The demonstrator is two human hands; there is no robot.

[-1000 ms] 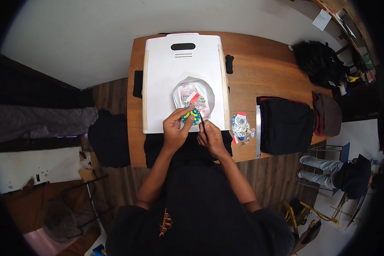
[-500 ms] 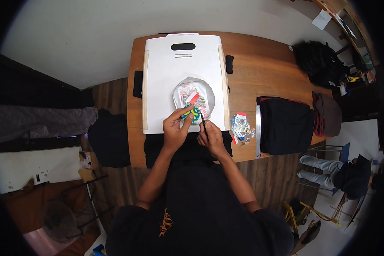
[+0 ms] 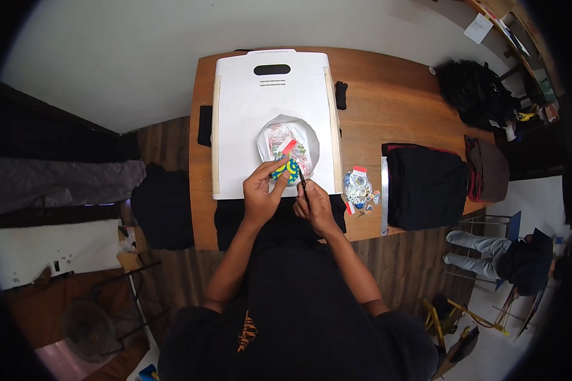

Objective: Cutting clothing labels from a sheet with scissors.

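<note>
My left hand (image 3: pixel 261 189) is closed on a round blue, green and yellow patterned cutout (image 3: pixel 293 167), pinching it between thumb and fingers. In my right hand (image 3: pixel 317 208) is a slim black-handled tool (image 3: pixel 305 185), its thin tip against or close to the cutout's right edge. The tool's exact kind is too small to tell. Both hands are over the near rim of a round opening in a white panel (image 3: pixel 248 120). Inside the opening lie printed sheets with red and green patterns (image 3: pixel 305 136), and a red-and-white piece (image 3: pixel 288 147) shows just beyond the cutout.
The panel rests on a wooden table (image 3: pixel 388 82). To its right are a pile of small cutouts (image 3: pixel 360 190), a metal ruler (image 3: pixel 384 197), a folded black cloth item (image 3: pixel 426 187) and a brown one (image 3: pixel 487 170). A black backpack (image 3: pixel 476 92) sits farther back. Another person (image 3: pixel 521 263) is at far right.
The round cutout has turned slightly in my left fingers. My right hand's tool tip has shifted a little nearer to me along its edge.
</note>
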